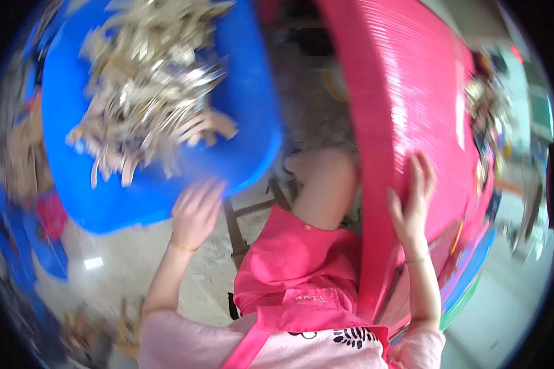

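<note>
My left hand [197,209], smeared by motion, is at the near rim of a large blue tub [117,212]. The blur hides its fingertips and anything they might hold. Inside the tub lies a heap of beige and shiny curved strips [160,92], whose kind I cannot make out. On the right, my right hand [415,203] rests with fingers apart on a pink surface [425,104] covered in glossy wrinkled film. Nothing shows in that hand.
A pink apron [301,264] covers my lap, between the tub and the pink surface. Wooden legs [235,227] stand below the tub. At the far left are more beige pieces [24,154]; mixed small items [489,104] lie beyond the pink surface.
</note>
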The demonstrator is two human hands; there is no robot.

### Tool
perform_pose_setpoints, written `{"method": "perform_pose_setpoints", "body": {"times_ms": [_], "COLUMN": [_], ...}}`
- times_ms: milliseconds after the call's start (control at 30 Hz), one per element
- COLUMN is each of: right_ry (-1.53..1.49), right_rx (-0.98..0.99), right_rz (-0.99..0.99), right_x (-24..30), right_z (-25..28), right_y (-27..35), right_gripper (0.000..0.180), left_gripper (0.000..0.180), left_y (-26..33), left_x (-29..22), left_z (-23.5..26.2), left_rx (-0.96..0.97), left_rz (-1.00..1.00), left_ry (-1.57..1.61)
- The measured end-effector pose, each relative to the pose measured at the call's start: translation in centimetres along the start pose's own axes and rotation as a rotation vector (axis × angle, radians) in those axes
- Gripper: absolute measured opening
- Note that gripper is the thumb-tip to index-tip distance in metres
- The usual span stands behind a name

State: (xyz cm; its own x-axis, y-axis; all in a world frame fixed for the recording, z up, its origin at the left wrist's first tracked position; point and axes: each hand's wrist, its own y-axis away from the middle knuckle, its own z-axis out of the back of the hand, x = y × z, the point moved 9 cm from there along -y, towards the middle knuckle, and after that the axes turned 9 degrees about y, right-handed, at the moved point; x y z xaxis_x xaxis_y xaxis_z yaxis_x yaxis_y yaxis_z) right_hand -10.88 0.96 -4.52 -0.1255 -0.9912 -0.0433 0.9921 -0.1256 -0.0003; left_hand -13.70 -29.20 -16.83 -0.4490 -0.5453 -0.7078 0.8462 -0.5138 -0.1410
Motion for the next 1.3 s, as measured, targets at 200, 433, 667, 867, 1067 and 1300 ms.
{"method": "perform_pose_setpoints", "body": {"times_ms": [200,433,667,867,1067,1300], "right_ry": [-0.397,-0.141,0.518,0.084,-0.196,0.593], "right_rx": [0.007,-0.130,-0.565,-0.553,-0.888,-0.530], "right_rz": [-0.021,-0.441,-0.791,-0.961,-0.887,-1.409], "right_x": [0.2,-12.5,-31.3,-41.6,-41.0,-52.2], "right_z": [4.4,11.8,15.5,16.8,29.2,29.6], "right_y": [7.1,30.1,43.5,47.7,49.1,60.3], "right_gripper": [0.053,0.029,0.036,0.014,0.016,0.019], "left_gripper": [0.028,0.024,0.024,0.030,0.019,0.032], "left_y": [-0.8,-5.1,-1.5,3.2,-0.1,-4.5], "left_x": [-4.2,-30.2,-53.1,-57.9,-59.0,-62.0], "left_z": [2.7,-2.6,-15.7,-23.0,-26.2,-27.0], "left_rx": [-0.204,0.149,0.655,0.973,0.919,0.644], "left_rz": [0.044,-0.475,-1.067,-1.250,-1.199,-1.114], "left_ry": [0.180,0.490,0.494,0.346,0.301,0.315]}}
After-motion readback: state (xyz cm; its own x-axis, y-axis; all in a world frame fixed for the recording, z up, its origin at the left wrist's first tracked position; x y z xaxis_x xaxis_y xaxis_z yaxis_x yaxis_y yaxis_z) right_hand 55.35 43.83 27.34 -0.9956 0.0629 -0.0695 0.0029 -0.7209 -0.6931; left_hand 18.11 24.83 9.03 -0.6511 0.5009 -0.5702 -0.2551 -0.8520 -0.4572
